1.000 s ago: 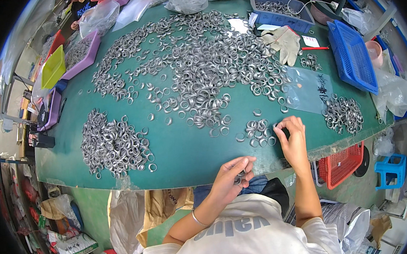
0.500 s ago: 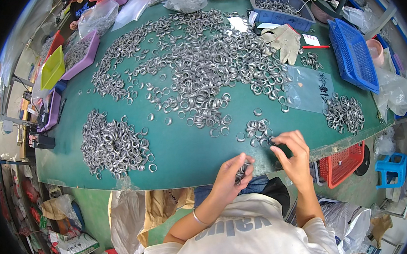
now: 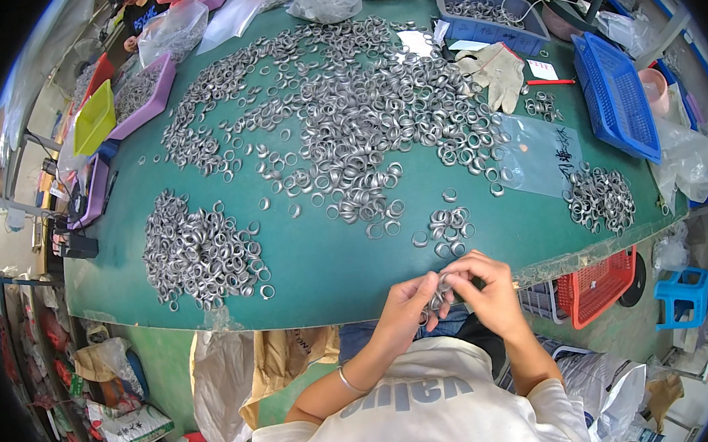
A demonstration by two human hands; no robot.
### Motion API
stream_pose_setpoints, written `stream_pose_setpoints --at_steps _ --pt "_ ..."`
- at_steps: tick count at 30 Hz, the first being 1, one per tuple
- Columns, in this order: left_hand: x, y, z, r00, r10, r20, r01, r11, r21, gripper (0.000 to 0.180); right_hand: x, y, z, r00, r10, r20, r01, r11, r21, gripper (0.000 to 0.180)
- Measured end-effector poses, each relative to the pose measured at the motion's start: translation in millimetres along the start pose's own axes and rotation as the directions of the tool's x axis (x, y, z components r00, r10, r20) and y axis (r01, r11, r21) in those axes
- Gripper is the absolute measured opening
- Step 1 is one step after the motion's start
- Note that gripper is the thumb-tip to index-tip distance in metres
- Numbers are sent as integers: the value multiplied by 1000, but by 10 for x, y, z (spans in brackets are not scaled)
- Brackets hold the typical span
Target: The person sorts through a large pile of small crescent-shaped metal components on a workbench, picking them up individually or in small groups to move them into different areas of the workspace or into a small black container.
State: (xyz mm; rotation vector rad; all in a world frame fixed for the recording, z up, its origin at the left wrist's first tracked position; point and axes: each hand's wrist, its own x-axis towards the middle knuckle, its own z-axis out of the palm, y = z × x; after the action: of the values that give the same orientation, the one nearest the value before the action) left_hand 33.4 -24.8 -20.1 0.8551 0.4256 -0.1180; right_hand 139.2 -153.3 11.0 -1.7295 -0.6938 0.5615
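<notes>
Just past the near table edge, my left hand (image 3: 403,310) is curled around several grey metal rings (image 3: 437,301). My right hand (image 3: 491,292) meets it from the right, thumb and fingers pinching a ring (image 3: 448,280) against that handful; the fingers partly hide it. Beyond my hands lies a small cluster of rings (image 3: 452,225) on the green table (image 3: 334,281). A dense pile of rings (image 3: 199,254) sits to the left, and another pile (image 3: 599,200) to the right. The largest heap of rings (image 3: 354,121) spreads over the middle and far table.
A clear plastic bag (image 3: 536,157), a work glove (image 3: 499,77) and a red pen (image 3: 550,82) lie at right, near a blue basket (image 3: 618,105). A blue bin (image 3: 493,29) stands far back. Purple trays (image 3: 149,100) line the left. Below the edge sits a red basket (image 3: 599,289).
My right hand has come back from the small cluster toward my left hand, and one ring from the cluster's near edge is now in its fingers. My left hand has shifted slightly.
</notes>
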Motion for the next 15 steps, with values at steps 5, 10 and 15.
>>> stream_pose_setpoints --at_steps 5,10,15 --pt "-15 85 28 994 -105 -4 104 988 -117 32 205 65 -97 986 -161 -31 157 981 -111 11" --pt "-36 68 -25 996 -39 80 52 983 -174 24 504 273 -34 892 -362 -270 152 804 -575 12" --pt "-31 -19 -25 992 89 -89 -102 982 -161 24 477 378 -94 936 -238 -259 81 862 -501 13"
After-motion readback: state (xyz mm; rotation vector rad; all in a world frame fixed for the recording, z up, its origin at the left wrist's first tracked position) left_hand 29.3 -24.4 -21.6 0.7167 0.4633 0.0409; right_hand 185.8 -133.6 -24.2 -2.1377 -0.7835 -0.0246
